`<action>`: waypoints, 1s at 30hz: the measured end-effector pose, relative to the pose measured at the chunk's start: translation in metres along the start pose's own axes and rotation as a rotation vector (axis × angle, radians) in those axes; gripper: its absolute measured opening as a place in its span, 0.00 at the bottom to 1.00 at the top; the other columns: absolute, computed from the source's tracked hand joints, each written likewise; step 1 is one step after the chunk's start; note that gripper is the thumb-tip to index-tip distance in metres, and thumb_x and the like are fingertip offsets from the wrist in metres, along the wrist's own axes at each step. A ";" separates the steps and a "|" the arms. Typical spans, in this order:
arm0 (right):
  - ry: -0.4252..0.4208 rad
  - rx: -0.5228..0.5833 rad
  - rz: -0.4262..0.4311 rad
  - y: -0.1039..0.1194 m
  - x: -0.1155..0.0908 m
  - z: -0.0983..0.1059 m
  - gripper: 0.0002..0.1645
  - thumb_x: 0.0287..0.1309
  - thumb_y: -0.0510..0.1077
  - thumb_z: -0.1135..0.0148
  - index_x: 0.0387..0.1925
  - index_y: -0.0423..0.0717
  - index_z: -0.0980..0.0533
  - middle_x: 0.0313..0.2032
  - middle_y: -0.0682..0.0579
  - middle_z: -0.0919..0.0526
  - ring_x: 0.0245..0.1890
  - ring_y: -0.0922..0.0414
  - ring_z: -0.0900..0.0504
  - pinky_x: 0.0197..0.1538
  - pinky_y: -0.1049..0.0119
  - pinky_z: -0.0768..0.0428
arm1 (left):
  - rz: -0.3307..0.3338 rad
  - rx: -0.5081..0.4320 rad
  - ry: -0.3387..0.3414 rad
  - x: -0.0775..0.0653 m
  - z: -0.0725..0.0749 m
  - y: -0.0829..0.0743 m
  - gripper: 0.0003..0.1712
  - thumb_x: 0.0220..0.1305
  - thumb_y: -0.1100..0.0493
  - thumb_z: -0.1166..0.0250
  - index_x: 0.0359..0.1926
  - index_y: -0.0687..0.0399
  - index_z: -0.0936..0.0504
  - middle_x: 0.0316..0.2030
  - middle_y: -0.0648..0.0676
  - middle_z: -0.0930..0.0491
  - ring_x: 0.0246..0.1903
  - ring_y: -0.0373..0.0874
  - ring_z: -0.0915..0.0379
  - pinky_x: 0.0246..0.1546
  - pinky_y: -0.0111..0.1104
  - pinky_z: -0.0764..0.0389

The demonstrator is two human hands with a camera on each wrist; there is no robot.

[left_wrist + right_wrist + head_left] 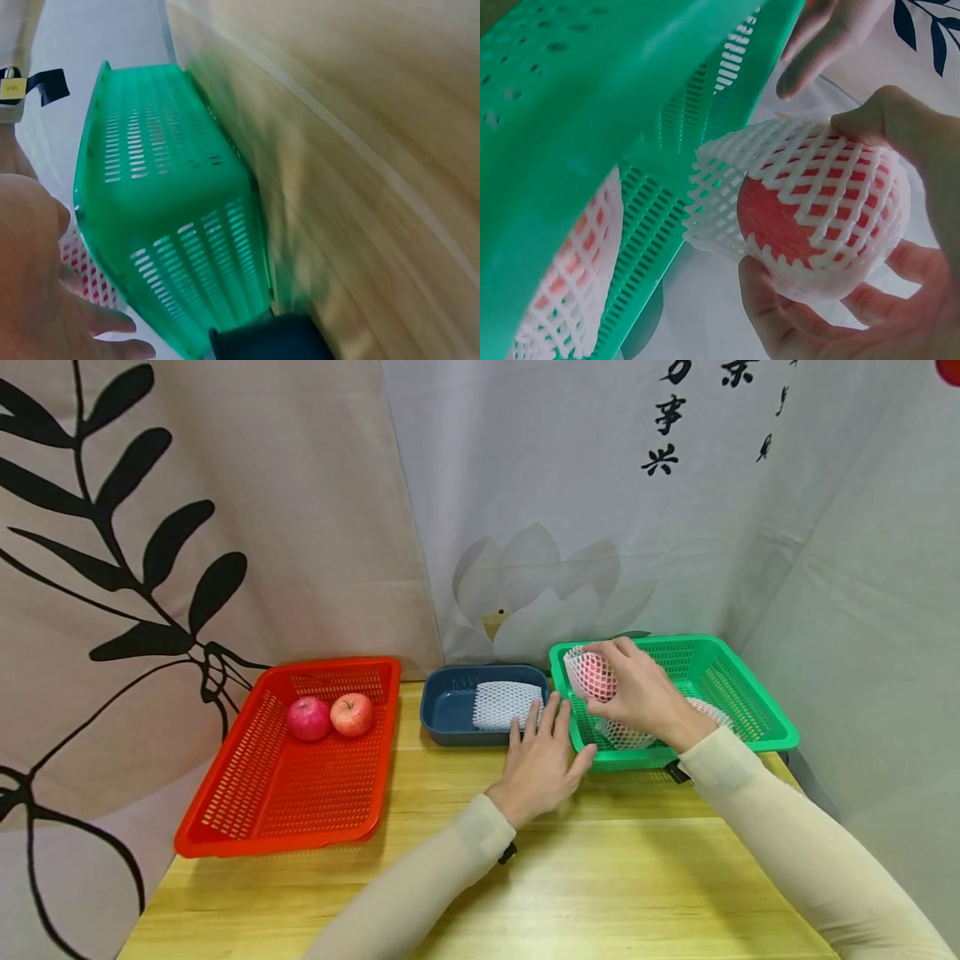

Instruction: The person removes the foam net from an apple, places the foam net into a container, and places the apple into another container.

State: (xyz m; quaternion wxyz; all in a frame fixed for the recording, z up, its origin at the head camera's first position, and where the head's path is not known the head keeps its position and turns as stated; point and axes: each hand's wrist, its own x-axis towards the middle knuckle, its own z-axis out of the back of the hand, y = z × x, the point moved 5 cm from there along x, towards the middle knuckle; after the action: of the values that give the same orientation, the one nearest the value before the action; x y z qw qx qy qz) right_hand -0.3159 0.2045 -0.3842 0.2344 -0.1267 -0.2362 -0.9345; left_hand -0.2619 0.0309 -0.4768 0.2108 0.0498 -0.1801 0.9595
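Observation:
Above the left end of the green basket (772, 727), my right hand (645, 693) holds a red apple (772, 221) in a white foam net (840, 184). Thumb and fingers grip it from opposite sides in the right wrist view. Part of the apple's skin shows through an opening in the net, whose loose end sticks out past the fruit. My left hand (540, 770) has its fingers spread and holds nothing; it lies between the dark blue tray (446, 702) and the green basket, fingertips right at the tray's edge. Other netted fruit (628, 737) sits in the green basket, partly hidden by my right hand.
A flat white foam net (504, 704) lies in the blue tray. To the left, a red basket (300, 814) holds two bare apples, one darker apple (309, 718) and one lighter apple (352, 714). A printed curtain (315, 527) hangs behind the wooden table (600, 893).

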 end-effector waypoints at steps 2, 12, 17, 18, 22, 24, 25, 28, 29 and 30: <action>-0.006 0.002 0.012 0.003 -0.002 -0.001 0.48 0.61 0.41 0.18 0.81 0.44 0.25 0.70 0.33 0.20 0.56 0.37 0.13 0.55 0.39 0.09 | -0.009 0.000 -0.009 -0.002 0.003 0.003 0.50 0.93 0.26 0.61 0.96 0.51 0.49 0.96 0.59 0.51 0.94 0.69 0.52 0.90 0.73 0.41; -0.031 0.032 0.057 0.021 -0.010 -0.005 0.48 0.57 0.40 0.17 0.79 0.46 0.24 0.69 0.36 0.20 0.58 0.39 0.13 0.57 0.39 0.07 | -0.040 0.024 -0.069 -0.017 0.028 0.012 0.46 0.93 0.32 0.48 0.94 0.53 0.40 0.94 0.60 0.42 0.93 0.66 0.45 0.88 0.71 0.34; -0.042 0.041 0.087 0.029 -0.014 -0.008 0.49 0.56 0.39 0.16 0.79 0.47 0.23 0.68 0.37 0.20 0.57 0.40 0.13 0.55 0.42 0.07 | -0.056 0.063 -0.094 -0.028 0.040 0.016 0.44 0.93 0.31 0.49 0.93 0.52 0.38 0.92 0.59 0.39 0.91 0.64 0.40 0.86 0.69 0.29; -0.045 0.045 0.095 0.031 -0.014 -0.008 0.49 0.56 0.39 0.16 0.79 0.48 0.23 0.68 0.38 0.19 0.57 0.40 0.14 0.56 0.42 0.07 | -0.059 0.072 -0.101 -0.030 0.041 0.018 0.44 0.93 0.31 0.49 0.92 0.52 0.37 0.92 0.59 0.38 0.90 0.64 0.38 0.86 0.68 0.29; -0.052 0.066 0.120 0.039 -0.018 -0.010 0.50 0.54 0.39 0.16 0.79 0.48 0.22 0.68 0.39 0.19 0.59 0.40 0.14 0.57 0.42 0.08 | -0.072 0.091 -0.120 -0.039 0.048 0.023 0.44 0.92 0.32 0.47 0.92 0.53 0.36 0.91 0.60 0.36 0.88 0.64 0.35 0.86 0.67 0.28; -0.053 0.069 0.129 0.042 -0.020 -0.011 0.50 0.53 0.39 0.15 0.79 0.49 0.22 0.68 0.39 0.19 0.60 0.40 0.14 0.58 0.42 0.08 | -0.077 0.095 -0.127 -0.043 0.051 0.025 0.44 0.92 0.32 0.46 0.92 0.53 0.36 0.90 0.60 0.34 0.88 0.64 0.33 0.86 0.66 0.28; -0.053 0.070 0.134 0.043 -0.021 -0.011 0.50 0.53 0.39 0.15 0.79 0.49 0.22 0.68 0.39 0.19 0.60 0.40 0.14 0.58 0.42 0.08 | -0.081 0.096 -0.131 -0.044 0.052 0.026 0.44 0.92 0.33 0.45 0.92 0.53 0.36 0.89 0.61 0.34 0.87 0.64 0.33 0.86 0.66 0.28; -0.047 0.076 0.154 0.049 -0.024 -0.014 0.51 0.53 0.39 0.13 0.79 0.49 0.22 0.69 0.38 0.19 0.61 0.40 0.14 0.58 0.42 0.07 | -0.092 0.095 -0.148 -0.048 0.056 0.030 0.43 0.92 0.34 0.44 0.91 0.54 0.35 0.88 0.61 0.32 0.86 0.63 0.31 0.85 0.66 0.27; -0.046 0.075 0.163 0.050 -0.025 -0.015 0.51 0.53 0.39 0.12 0.79 0.48 0.22 0.69 0.37 0.19 0.61 0.39 0.13 0.58 0.42 0.07 | -0.095 0.094 -0.154 -0.050 0.058 0.031 0.43 0.92 0.35 0.43 0.91 0.55 0.35 0.88 0.61 0.32 0.86 0.63 0.31 0.85 0.65 0.26; -0.046 0.075 0.172 0.052 -0.026 -0.015 0.51 0.54 0.39 0.12 0.79 0.48 0.22 0.69 0.36 0.19 0.61 0.39 0.13 0.58 0.43 0.06 | -0.100 0.090 -0.162 -0.051 0.059 0.032 0.43 0.91 0.35 0.42 0.90 0.55 0.34 0.88 0.62 0.32 0.85 0.63 0.30 0.84 0.65 0.25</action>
State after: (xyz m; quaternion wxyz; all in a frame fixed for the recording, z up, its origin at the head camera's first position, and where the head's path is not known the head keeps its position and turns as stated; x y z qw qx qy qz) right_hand -0.2699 0.1661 -0.3865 0.3127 -0.1588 -0.2647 -0.8983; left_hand -0.2278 -0.0374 -0.4412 0.2406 0.1453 -0.1504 0.9478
